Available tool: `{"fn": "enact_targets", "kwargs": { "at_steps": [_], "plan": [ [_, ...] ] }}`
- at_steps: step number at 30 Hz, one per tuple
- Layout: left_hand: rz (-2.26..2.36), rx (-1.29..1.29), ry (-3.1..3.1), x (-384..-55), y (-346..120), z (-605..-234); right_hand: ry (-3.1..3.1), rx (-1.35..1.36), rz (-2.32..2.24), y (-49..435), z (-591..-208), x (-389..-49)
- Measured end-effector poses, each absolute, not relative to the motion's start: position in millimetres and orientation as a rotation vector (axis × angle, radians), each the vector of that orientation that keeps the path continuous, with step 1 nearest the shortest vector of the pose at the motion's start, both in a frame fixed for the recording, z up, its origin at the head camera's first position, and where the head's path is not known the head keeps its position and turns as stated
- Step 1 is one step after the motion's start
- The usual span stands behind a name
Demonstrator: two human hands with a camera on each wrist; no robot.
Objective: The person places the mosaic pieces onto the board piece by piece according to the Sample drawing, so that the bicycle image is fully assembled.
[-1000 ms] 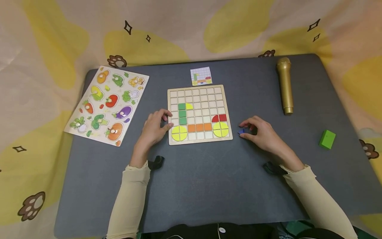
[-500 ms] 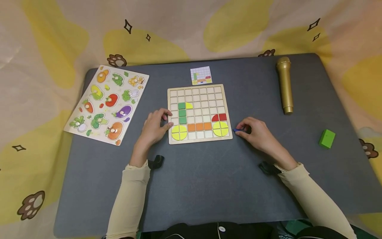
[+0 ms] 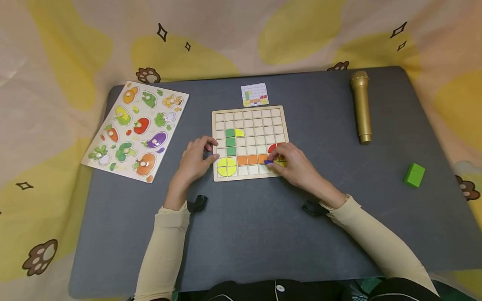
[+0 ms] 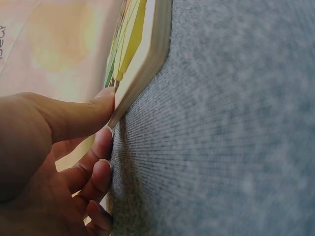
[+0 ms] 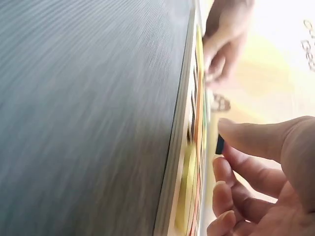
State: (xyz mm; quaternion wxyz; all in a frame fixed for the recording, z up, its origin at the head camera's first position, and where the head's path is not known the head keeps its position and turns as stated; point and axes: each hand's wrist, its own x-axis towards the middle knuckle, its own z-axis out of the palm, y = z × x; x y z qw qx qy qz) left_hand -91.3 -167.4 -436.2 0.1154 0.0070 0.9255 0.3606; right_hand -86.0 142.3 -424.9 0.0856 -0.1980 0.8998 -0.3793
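Note:
A square wooden grid board point(image 3: 244, 179) lies mid-table in the head view, holding green, yellow, orange and red tiles. At its left edge is my left hand point(image 3: 193, 158), with thumb point(image 4: 102, 105) and fingertips touching the rim in the left wrist view. My right hand point(image 3: 299, 169) pinches a small blue tile point(image 3: 268, 161) between thumb and forefinger. That tile, dark in the right wrist view point(image 5: 220, 145), is held over the board's lower right part. The right hand hides most of the yellow circle there and part of the red tiles.
Just behind the board lies a small printed pattern card point(image 3: 255, 95). A vegetable puzzle board point(image 3: 137, 131) rests at the left. Toward the right are a gold microphone point(image 3: 362, 108) and a green block point(image 3: 414, 175). Patterned cloth point(image 3: 226, 37) hangs behind the table point(image 3: 241, 234).
My right hand has carried the blue tile leftward, from the table beside the board to over its lower right part. My left hand has stayed at the board's left edge.

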Motion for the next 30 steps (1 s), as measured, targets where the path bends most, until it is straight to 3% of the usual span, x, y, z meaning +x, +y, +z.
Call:
{"fn": "enact_targets", "kwargs": {
  "at_steps": [10,30],
  "plan": [
    [1.050,0.015,2.710,-91.8,-164.4,-437.5,2.657,-0.668,-0.976,107.9,-428.2,-83.4],
    [1.049,0.003,2.702,-91.8,-164.0,-439.0,2.678,-0.557,-1.017,104.9,-432.9,-86.9]
  ]
}}
